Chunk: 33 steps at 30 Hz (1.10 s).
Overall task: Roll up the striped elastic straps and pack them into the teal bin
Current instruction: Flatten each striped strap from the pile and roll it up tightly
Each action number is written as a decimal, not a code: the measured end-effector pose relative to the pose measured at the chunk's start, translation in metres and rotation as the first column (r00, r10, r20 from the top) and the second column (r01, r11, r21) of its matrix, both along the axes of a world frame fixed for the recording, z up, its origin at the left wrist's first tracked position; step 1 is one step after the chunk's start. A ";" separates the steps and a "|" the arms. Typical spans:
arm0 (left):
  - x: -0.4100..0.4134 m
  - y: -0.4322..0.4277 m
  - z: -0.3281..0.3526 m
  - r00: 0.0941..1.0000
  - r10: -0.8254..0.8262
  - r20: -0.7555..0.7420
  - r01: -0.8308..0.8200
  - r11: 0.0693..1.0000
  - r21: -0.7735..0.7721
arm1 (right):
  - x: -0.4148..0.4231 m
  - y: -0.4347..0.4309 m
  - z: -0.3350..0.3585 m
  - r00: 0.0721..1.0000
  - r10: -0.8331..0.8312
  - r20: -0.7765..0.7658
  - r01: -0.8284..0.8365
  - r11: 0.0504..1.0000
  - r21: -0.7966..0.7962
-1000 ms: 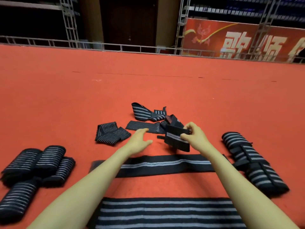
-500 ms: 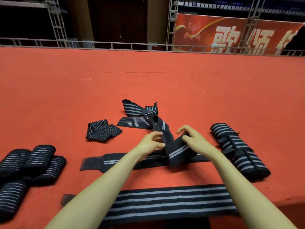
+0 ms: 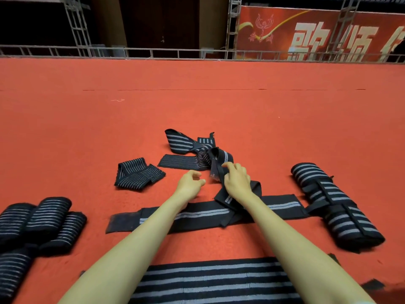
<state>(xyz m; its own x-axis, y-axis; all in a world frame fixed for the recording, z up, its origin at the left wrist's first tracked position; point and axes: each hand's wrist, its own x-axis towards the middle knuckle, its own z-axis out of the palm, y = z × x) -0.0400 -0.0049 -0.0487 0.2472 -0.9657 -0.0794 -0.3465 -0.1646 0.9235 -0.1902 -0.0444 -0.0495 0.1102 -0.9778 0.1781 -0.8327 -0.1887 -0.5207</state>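
Across the red carpet [image 3: 197, 106], a wide striped strap [image 3: 214, 279] lies nearest, with a long flat strap [image 3: 197, 216] beyond it, a rolled bundle [image 3: 335, 207] at right and rolled straps [image 3: 39, 222] at left. Over the flat strap, the right hand [image 3: 237, 183] curls its fingers round a twisted strap [image 3: 221, 156] that leads from the loose heap [image 3: 182, 143]. The left hand [image 3: 189, 184] hovers just beside it, fingers loosely bent and holding nothing.

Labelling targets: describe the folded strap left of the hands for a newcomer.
On the red carpet, look just left of the left hand. The folded strap lies alone there, doubled over flat; unlike the rolled bundles further left, it is unrolled, touching nothing.
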 end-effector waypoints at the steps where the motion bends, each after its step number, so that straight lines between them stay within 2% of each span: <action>1: 0.001 -0.006 0.000 1.000 -0.005 0.000 0.005 1.000 0.006 | 0.003 -0.002 -0.006 0.999 -0.012 0.044 0.013 1.000 -0.014; 3: 0.001 -0.018 0.001 1.000 -0.006 0.017 0.006 1.000 0.005 | 0.007 -0.008 -0.016 0.995 -0.032 0.094 0.037 0.997 -0.061; 6: 0.001 -0.043 0.004 0.985 0.012 0.174 0.001 0.998 -0.070 | 0.009 -0.025 -0.014 0.981 -0.027 0.191 0.056 0.987 -0.151; 8: 0.003 -0.058 0.005 0.963 0.012 0.268 0.028 0.989 -0.146 | 0.012 -0.042 -0.005 0.979 0.025 0.202 0.015 0.980 -0.198; 11: 0.009 -0.078 0.003 0.942 -0.031 0.334 0.110 0.969 -0.221 | 0.016 -0.068 0.004 0.980 0.133 0.148 -0.116 0.986 -0.120; 14: 0.015 -0.094 -0.001 0.933 -0.084 0.351 0.165 0.964 -0.209 | 0.016 -0.086 -0.001 0.984 0.173 0.043 -0.172 0.984 -0.036; 16: 0.017 -0.098 -0.002 0.921 -0.132 0.368 0.219 0.954 -0.206 | 0.015 -0.086 -0.006 0.983 0.179 0.046 -0.172 0.977 -0.125; 20: 0.019 -0.101 -0.003 0.866 -0.210 0.453 0.343 0.910 -0.233 | 0.003 -0.074 -0.012 0.934 0.289 0.211 -0.229 0.936 -0.267; 24: 0.028 -0.093 -0.001 0.921 -0.122 0.369 0.236 0.931 -0.280 | -0.017 -0.056 -0.005 0.899 0.311 0.308 -0.203 0.920 -0.336; 27: 0.047 -0.089 -0.002 0.981 -0.001 0.192 0.053 0.962 -0.267 | -0.031 -0.047 -0.001 0.895 0.306 0.325 -0.191 0.920 -0.341; 29: 0.065 -0.091 0.001 0.993 0.119 0.012 -0.115 0.976 -0.186 | -0.039 -0.040 0.003 0.887 0.277 0.370 -0.149 0.930 -0.337; 31: 0.079 -0.091 0.011 0.975 0.180 -0.130 -0.186 0.982 -0.036 | -0.043 -0.032 0.009 0.883 0.254 0.395 -0.115 0.932 -0.343; 32: 0.081 -0.088 0.016 0.977 0.175 -0.124 -0.171 0.984 0.042 | -0.043 -0.028 0.012 0.881 0.257 0.396 -0.112 0.929 -0.352; 33: 0.080 -0.082 0.023 0.988 0.150 -0.028 -0.147 0.984 0.104 | -0.041 -0.022 0.016 0.880 0.268 0.392 -0.119 0.924 -0.364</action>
